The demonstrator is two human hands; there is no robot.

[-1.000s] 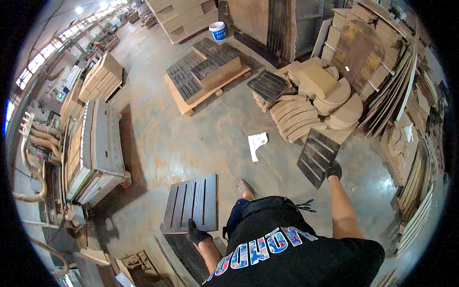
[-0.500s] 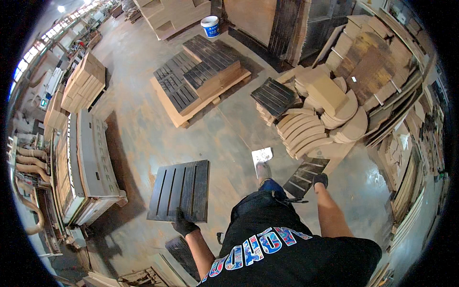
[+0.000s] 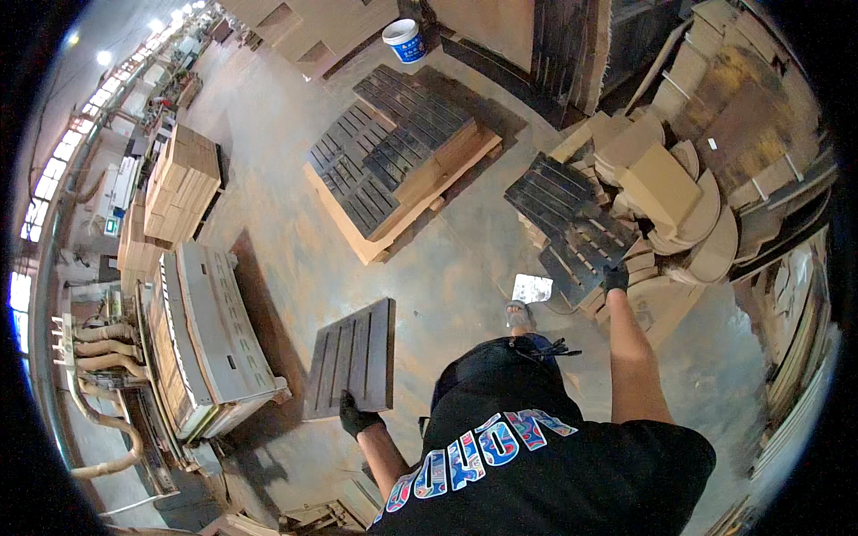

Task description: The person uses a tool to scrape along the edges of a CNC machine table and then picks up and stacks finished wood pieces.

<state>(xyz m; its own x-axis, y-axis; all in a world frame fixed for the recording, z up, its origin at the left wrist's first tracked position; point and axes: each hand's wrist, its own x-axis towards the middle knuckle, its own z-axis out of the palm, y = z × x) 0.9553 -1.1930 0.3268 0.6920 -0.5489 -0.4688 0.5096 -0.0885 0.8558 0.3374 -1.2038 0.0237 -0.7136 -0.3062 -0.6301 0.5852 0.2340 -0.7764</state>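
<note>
In a dark glove, my left hand (image 3: pixel 359 414) grips the lower edge of a dark grooved panel (image 3: pixel 356 359), which hangs tilted above the floor. My right hand (image 3: pixel 616 279), gloved too, is closed on the near edge of a dark slotted panel (image 3: pixel 583 255). That panel is held out at the right, close against a heap of curved board offcuts (image 3: pixel 684 214). Another dark slotted panel (image 3: pixel 550 189) rests on the heap just beyond it; their edges overlap in view, and I cannot tell whether they touch. Both hands' fingertips are partly hidden.
Ahead, stacks of similar dark panels (image 3: pixel 393 152) lie on a wooden pallet (image 3: pixel 380 246). A blue-and-white bucket (image 3: pixel 405 41) stands behind them. To the left are a long pale machine (image 3: pixel 214 317) with hoses and a stack of light boards (image 3: pixel 183 183). A white sheet (image 3: pixel 533 288) lies by my foot.
My right hand has carried its slotted panel forward to the offcut heap. The left panel has turned more edge-on. My view has shifted with my body.
</note>
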